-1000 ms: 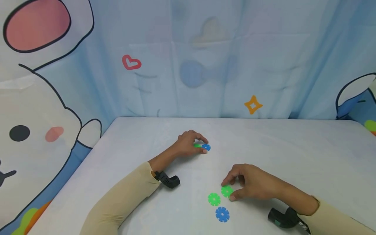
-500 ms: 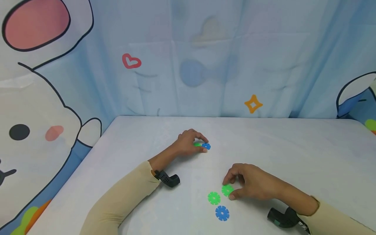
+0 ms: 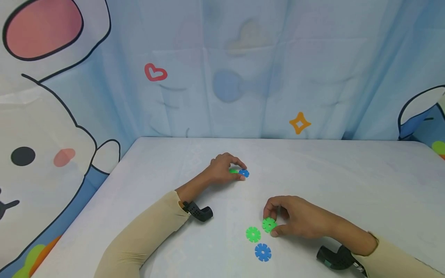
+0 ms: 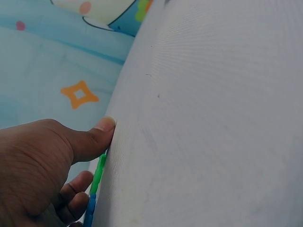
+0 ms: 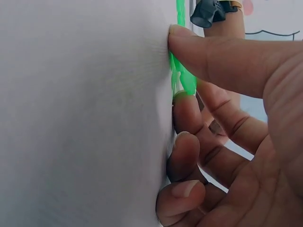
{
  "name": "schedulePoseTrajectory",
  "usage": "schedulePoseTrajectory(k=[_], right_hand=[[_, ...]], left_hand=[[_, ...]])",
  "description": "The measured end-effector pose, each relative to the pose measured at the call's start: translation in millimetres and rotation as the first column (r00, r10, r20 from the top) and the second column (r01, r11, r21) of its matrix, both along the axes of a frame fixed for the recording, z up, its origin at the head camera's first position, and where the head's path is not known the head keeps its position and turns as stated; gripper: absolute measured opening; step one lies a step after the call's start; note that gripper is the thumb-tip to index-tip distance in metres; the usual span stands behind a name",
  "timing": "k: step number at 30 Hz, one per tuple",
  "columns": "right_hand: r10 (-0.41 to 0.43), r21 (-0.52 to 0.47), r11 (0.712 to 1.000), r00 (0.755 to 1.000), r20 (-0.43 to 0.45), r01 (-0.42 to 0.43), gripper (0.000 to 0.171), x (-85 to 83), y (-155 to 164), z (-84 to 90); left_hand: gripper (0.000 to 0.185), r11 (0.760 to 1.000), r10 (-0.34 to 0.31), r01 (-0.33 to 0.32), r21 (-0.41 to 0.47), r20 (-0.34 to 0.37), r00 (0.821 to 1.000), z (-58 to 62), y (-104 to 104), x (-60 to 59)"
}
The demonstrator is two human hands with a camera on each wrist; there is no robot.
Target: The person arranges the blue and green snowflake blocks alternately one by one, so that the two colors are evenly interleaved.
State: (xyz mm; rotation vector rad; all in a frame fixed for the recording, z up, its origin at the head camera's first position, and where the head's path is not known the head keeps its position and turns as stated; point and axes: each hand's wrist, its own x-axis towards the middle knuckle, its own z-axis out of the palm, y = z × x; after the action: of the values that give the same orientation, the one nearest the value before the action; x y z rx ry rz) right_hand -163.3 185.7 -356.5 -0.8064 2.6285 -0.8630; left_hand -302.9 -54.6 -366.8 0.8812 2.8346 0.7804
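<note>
In the head view my left hand rests on the table further back, thumb and index finger at opposite edges of a blue notched plastic disc. A green disc sits beside the blue one, partly hidden under that hand; whether they are joined I cannot tell. My right hand pinches another green notched disc between thumb and index finger, nearer the front. That disc looks tilted up from the table in the right wrist view. Close by lie a flat green disc and a blue disc.
A white cloth-covered table spreads under both hands. Behind it hangs a light blue curtain with cartoon prints. Each wrist wears a black camera, such as the left one.
My right index finger has bent more and the knuckles sit slightly differently; its green disc has barely moved. The left hand and the loose discs stay where they were.
</note>
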Motion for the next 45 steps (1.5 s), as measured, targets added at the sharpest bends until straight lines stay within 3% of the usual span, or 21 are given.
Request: schedulePoseTrajectory(k=[10, 20, 30, 45], right_hand=[[0.062, -0.048, 0.997, 0.998, 0.03, -0.06, 0.027, -2.8, 3.0, -1.7], [0.055, -0.035, 0.998, 0.997, 0.063, -0.053, 0.026, -4.9, 3.5, -1.4], [0.092, -0.05, 0.995, 0.995, 0.03, -0.091, 0.026, -4.9, 5.2, -1.8], [-0.055, -0.124, 0.991, 0.994, -0.095, 0.043, 0.034, -16.3, 12.7, -6.7]], left_hand=[[0.03, 1.0, -0.012, 0.012, 0.011, -0.004, 1.0, 0.1, -0.5, -0.9], [0.029, 1.0, 0.001, -0.001, -0.001, 0.006, 1.0, 2.1, 0.0, -0.1], [0.028, 1.0, 0.006, -0.006, 0.001, 0.017, 1.0, 1.5, 0.0, -0.4], [0.028, 1.0, 0.018, -0.018, 0.006, 0.019, 1.0, 1.0, 0.1, -0.7]])
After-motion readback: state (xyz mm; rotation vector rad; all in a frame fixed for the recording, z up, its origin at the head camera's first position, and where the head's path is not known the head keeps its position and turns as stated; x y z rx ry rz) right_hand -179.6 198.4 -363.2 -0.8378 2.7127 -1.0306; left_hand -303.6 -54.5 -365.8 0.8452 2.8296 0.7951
